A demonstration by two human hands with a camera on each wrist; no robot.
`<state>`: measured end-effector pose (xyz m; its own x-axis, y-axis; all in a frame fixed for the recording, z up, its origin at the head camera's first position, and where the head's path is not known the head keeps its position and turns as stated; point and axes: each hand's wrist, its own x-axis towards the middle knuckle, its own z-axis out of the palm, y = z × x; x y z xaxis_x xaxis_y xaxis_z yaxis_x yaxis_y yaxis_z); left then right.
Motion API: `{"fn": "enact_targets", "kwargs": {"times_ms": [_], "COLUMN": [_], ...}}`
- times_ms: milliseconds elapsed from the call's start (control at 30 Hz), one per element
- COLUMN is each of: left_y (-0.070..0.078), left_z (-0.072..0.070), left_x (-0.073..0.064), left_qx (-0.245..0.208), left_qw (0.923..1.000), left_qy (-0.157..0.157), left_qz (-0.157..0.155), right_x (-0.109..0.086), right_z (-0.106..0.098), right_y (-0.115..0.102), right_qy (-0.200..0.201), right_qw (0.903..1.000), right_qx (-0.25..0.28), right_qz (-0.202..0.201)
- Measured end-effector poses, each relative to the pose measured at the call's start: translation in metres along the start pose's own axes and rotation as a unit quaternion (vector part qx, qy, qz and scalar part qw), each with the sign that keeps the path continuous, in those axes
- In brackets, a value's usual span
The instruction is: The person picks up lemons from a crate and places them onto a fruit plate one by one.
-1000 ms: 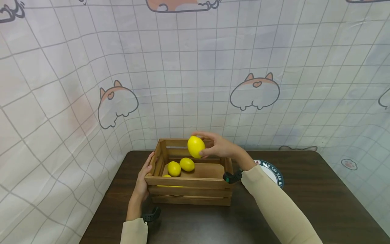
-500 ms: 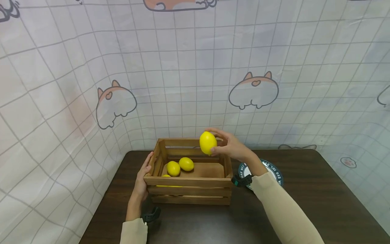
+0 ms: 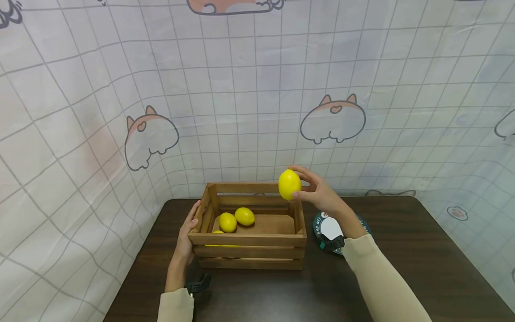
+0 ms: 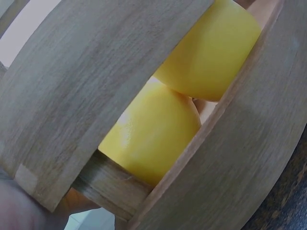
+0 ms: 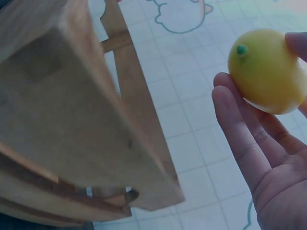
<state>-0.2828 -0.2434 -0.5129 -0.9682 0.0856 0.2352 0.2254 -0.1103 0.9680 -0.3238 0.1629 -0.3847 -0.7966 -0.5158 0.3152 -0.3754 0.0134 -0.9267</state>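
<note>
A yellow lemon is pinched between the thumb and fingers of my right hand, above the right end of a slatted wooden crate. The right wrist view shows this lemon with a green spot at one end, beside the crate's corner. My left hand rests along the outside of the crate's left end, fingers extended. Inside the crate lie two lemons, one left and one right; more yellow shows behind the front slats. Lemons also show through the slats in the left wrist view.
A round plate with a dark green lettered rim and white middle lies right of the crate, partly hidden by my right wrist. The dark wooden table reaches back to a white checked cloth wall with cartoon animals.
My right hand has carried the lemon rightward and slightly up, from over the crate's middle to above its right end. More of the plate's left side shows. My left hand stays at the crate.
</note>
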Motion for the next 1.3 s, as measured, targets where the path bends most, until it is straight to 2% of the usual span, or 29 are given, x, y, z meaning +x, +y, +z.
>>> {"fn": "enact_targets", "kwargs": {"times_ms": [233, 733, 1033, 1300], "left_y": [0.000, 0.001, -0.001, 0.000], "left_z": [0.000, 0.000, -0.001, -0.001], "left_x": [0.000, 0.002, 0.001, -0.002], "left_qx": [-0.002, -0.003, 0.003, -0.001], "left_qw": [1.0000, 1.0000, 1.0000, 1.0000], "left_qy": [0.002, 0.003, -0.002, -0.003], "left_qz": [0.002, 0.007, 0.006, 0.001], "right_x": [-0.015, -0.051, -0.075, -0.093], "right_z": [-0.010, -0.035, -0.047, -0.047], "right_y": [0.008, 0.031, 0.052, 0.074], "right_qy": [0.034, 0.112, 0.139, 0.158], "right_qw": [0.9990, 0.9927, 0.9898, 0.9861], "right_qx": [0.027, 0.044, 0.017, 0.015], "right_qz": [-0.010, 0.008, 0.027, 0.051]}}
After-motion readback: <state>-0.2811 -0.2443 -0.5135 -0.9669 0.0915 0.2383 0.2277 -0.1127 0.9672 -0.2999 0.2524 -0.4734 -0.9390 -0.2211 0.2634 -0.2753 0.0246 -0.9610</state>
